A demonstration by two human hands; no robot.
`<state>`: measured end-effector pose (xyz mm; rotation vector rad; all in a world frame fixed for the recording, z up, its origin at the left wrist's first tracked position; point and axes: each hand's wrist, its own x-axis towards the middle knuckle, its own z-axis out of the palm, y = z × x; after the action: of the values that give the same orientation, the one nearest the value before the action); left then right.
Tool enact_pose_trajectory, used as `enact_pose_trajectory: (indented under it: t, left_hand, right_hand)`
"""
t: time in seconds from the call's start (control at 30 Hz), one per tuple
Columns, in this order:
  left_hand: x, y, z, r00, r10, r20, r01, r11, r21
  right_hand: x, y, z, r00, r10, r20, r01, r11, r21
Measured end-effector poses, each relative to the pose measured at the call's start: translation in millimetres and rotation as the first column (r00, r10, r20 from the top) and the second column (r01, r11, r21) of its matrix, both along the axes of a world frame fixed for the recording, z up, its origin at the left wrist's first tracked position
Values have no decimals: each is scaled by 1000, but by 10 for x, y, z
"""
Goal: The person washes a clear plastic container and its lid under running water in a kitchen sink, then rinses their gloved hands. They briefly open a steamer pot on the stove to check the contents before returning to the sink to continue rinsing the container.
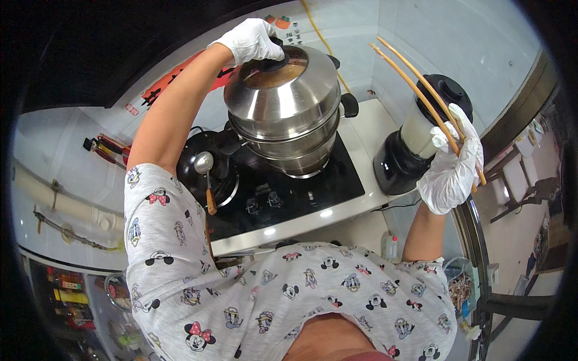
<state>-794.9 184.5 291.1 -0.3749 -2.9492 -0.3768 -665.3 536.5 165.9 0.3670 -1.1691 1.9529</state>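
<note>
My left hand (255, 41), in a white glove, grips the black knob (274, 61) of a domed steel lid (289, 106) with a glass centre. Beneath the lid, a tiered steel steamer pot (293, 151) stands on a black glass cooktop (316, 198); lid and pot appear to be in contact. On the right, my gloved right hand (454, 167) holds a pair of long wooden chopsticks (426, 97), tips pointing up and left, over the side of a blender.
The blender (402, 158) has a black base and pale contents. Left of the steamer, a metal ladle (204, 163) with a wooden handle lies across a black wok (185, 151). A yellow cable (316, 28) runs along the back wall. Bottled goods stand at lower left.
</note>
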Motion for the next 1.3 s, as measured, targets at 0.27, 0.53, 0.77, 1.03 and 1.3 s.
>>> enact_pose_trajectory:
  t: [0.27,0.53,0.77,1.03,1.3]
  left_hand:
    - [-81,-69,-152,1000,-13,23,13,1000,-3]
    - [1153,455,247,967,-46,-251,159,878,452]
    - [2377,204,-1380,931,117,346,-268,862,431]
    - [1787,74,-3810,667,587,459,-615,782,-106]
    - [1791,-28,-3950,594,643,483,-698,711,-88]
  right_hand:
    - [-19,18,-56,986,144,-89,-149,988,-44]
    - [-134,-295,-218,977,212,31,-210,977,-39]
    - [240,-483,-154,967,256,15,-246,942,-228]
    - [356,-547,-299,966,203,162,-184,975,-126]
    - [429,-504,-408,957,285,41,-272,941,-202]
